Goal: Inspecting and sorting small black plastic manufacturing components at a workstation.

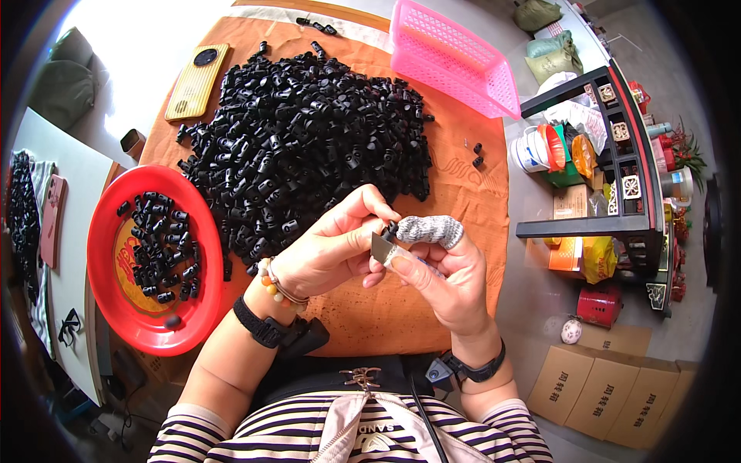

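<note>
Above the near part of the orange-covered table, my left hand (351, 235) pinches a small black plastic part (390, 230) between thumb and fingers. My right hand (448, 282) grips a flat metal blade (381, 248) with its thumb pressed along it, and a grey knitted cover (431, 231) wraps the index finger. The blade's edge is right by the black part; whether they touch I cannot tell. Beyond my hands lies a large heap of black plastic parts (309, 139). Left of my left forearm, a red oval tray (104, 255) holds several similar parts.
A pink perforated basket (455, 62) stands at the far right table edge. A yellow phone (197, 81) lies at the far left. Right of the table are a dark shelf frame (579, 228) with bags and tubs, and cardboard boxes (602, 393). A white side table (77, 309) stands left.
</note>
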Tool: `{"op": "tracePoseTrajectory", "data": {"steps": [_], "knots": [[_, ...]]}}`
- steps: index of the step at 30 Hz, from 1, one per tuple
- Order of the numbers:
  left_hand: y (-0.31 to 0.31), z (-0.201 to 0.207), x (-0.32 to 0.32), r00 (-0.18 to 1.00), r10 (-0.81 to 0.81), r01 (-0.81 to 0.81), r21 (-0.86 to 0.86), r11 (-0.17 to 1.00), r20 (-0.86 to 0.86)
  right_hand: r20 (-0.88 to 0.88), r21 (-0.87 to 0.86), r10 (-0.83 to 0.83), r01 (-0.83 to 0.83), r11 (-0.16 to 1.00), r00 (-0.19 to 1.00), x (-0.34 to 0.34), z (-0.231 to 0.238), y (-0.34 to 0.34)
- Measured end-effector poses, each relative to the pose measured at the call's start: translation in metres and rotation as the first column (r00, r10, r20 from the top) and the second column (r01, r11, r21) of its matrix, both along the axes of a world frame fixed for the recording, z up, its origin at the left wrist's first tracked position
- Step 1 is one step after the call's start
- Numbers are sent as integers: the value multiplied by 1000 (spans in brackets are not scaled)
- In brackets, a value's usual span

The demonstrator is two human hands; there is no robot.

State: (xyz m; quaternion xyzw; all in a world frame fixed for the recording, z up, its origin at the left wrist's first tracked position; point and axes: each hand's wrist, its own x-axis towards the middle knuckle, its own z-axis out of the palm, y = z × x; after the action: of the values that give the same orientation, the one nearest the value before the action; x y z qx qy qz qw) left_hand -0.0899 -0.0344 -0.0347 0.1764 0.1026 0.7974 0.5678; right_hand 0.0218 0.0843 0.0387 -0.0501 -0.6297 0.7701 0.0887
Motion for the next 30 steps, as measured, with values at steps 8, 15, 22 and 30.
{"op": "tracePoseTrajectory", "data": {"steps": [8, 15, 22, 30], "knots": [[0, 1, 0, 1000, 13, -13, -8, 1000, -17, -5, 12, -14, 14, 1000, 1000, 0, 0, 0], [-1, 3, 0, 1000, 0, 0, -10, 1000, -19, 49, 30, -76, 74, 997, 996, 3, 0, 1], [-1, 3, 0, 1000, -19, 19, -16, 1000, -5, 67, -23, -91, 92, 995, 994, 4, -4, 1], [1, 2, 0, 1000, -21, 21, -26, 999, -11, 26, 5, -173, 173, 985, 985, -8, -7, 10]]}}
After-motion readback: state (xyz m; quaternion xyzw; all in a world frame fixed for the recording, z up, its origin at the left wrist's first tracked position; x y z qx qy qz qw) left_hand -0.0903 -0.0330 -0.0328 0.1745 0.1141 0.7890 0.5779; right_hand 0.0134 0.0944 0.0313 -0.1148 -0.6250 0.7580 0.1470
